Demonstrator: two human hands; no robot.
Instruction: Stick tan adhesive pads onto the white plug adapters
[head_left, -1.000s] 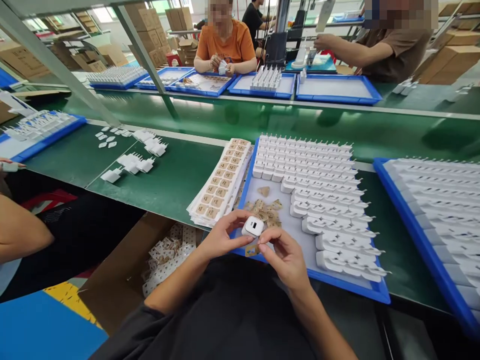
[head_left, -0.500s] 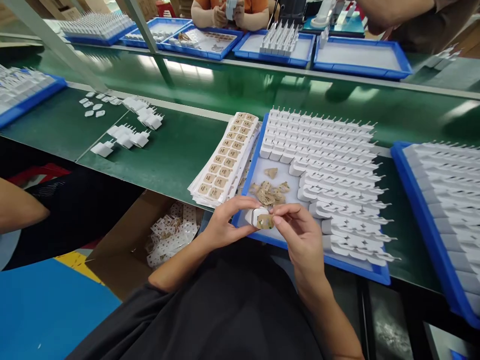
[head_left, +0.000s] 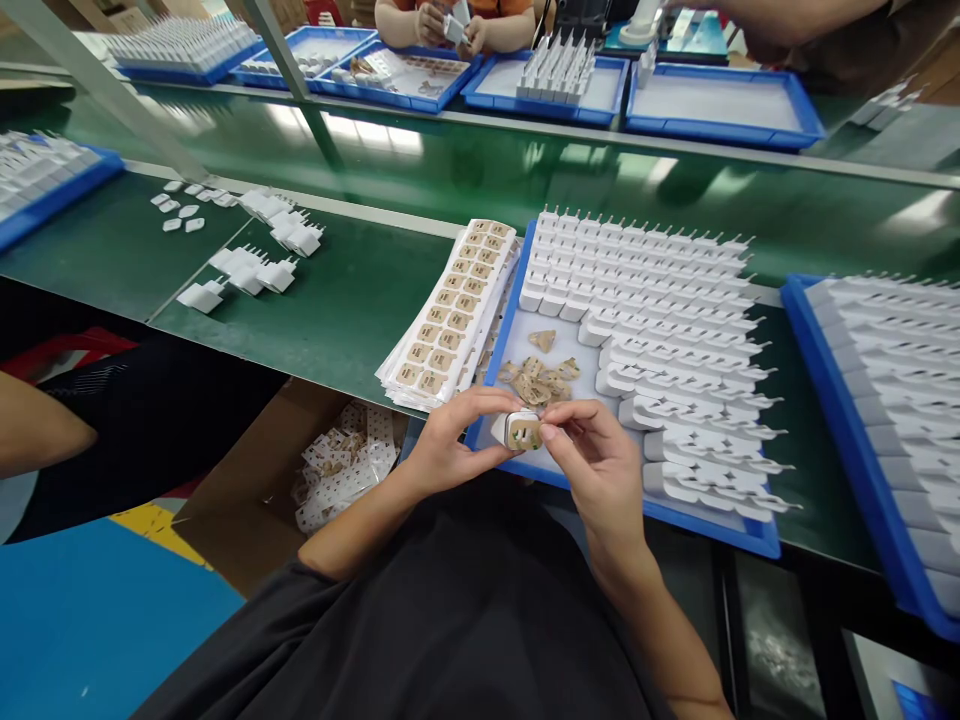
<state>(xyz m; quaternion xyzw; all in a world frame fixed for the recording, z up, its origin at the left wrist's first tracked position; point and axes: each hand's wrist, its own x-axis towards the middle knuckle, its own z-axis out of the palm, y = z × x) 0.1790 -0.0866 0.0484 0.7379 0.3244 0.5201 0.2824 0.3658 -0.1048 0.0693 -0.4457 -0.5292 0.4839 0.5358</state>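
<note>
Between thumb and fingers, my left hand (head_left: 461, 440) grips a white charger (head_left: 498, 430), its end face turned toward my other hand. A brown sticker (head_left: 525, 432) with small openings lies over that face. My right hand (head_left: 596, 450) pinches the sticker's right edge. Both hands are above the near left corner of a blue tray (head_left: 510, 305). Inside the tray, several rows of white chargers (head_left: 645, 290) stand with pins up, and crumpled brown paper pieces (head_left: 538, 380) lie just beyond my fingers. Stacked sticker sheets (head_left: 450, 310) rest left of the tray.
Loose white chargers (head_left: 244, 268) and small white caps (head_left: 180, 212) lie on the green table (head_left: 337, 300). Another full tray (head_left: 840, 420) stands at right. A cardboard box (head_left: 240, 480) of scraps is below. A person's hands (head_left: 450, 25) hold a charger across the bench.
The brown sticker has moved left and now covers the charger's end face instead of sticking out to the right. The other person's hands have shifted with their charger.
</note>
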